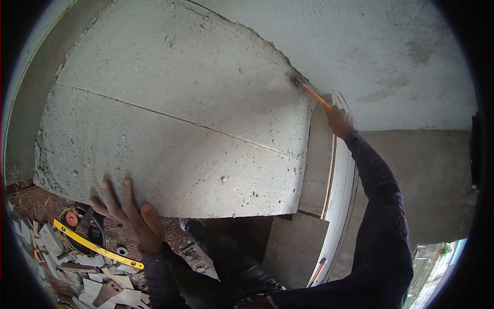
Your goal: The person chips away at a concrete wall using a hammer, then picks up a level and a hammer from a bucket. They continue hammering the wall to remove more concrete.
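Note:
My right hand [340,122] is wrapped round the orange handle of a hammer [314,96]. The hammer's dark head is blurred and lies at the upper right edge of a large rough concrete slab [170,129], where the slab borders the pale wall. Low on the left, my left hand [135,221] has its fingers spread, with the fingertips over the slab's lower edge and nothing held. A thin straight line crosses the slab's face between the two hands.
A yellow level [98,245] leans over a dark bucket [82,226] at lower left. A handsaw [108,292], a tape roll [122,251] and scattered offcuts lie there. A board [296,247] stands below the slab, and a pale wall [391,67] rises at right.

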`<act>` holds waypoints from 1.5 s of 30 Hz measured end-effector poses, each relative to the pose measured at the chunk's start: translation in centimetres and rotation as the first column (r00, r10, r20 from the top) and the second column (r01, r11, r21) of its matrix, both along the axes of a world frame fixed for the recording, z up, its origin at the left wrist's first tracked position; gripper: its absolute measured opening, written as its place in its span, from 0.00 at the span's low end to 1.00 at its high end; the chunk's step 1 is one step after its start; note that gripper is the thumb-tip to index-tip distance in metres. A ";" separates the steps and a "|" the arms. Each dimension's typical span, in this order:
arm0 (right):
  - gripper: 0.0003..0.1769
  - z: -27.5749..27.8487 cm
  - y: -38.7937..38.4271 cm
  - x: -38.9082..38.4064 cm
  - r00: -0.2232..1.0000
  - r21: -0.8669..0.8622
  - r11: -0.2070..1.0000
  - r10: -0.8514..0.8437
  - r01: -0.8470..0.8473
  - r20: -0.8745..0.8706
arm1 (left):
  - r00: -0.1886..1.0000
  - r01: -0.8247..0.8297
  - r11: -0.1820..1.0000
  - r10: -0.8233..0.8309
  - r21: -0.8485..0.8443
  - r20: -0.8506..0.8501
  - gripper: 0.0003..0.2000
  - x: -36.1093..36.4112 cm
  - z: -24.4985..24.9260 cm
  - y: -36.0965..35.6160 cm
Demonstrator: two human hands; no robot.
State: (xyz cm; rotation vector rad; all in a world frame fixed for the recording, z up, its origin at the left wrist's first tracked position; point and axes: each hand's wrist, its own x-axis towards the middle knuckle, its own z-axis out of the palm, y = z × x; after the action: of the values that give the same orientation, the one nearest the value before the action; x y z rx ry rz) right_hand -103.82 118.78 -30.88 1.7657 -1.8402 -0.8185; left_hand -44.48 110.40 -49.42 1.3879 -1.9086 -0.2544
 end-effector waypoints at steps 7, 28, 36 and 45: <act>0.19 1.6 -6.4 15.6 0.801 0.037 0.997 -0.074 0.064 0.594 | 1.000 -0.002 0.999 0.002 -0.034 0.027 0.28 0.1 -0.3 -0.2; 0.31 7.4 -0.3 32.0 -0.906 0.895 0.430 -0.415 -0.118 0.080 | 0.799 0.181 0.943 0.024 0.280 -0.601 0.28 4.1 10.8 3.1; 0.32 6.3 0.1 47.9 -0.606 0.792 0.086 -0.695 -0.604 -0.387 | 0.506 0.150 0.931 0.218 0.334 -0.834 0.23 13.3 19.2 7.1; 0.31 2.5 -2.2 62.0 -0.257 0.855 -0.147 -0.916 -0.497 -0.307 | 0.232 -0.030 0.864 0.495 0.502 -0.837 0.13 26.6 14.3 15.2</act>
State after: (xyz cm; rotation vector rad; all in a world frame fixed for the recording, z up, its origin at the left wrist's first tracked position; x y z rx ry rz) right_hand -41.81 116.63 -28.38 1.3163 -4.7943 -1.8081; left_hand -17.90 125.55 -35.17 1.2656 -0.5259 -1.0928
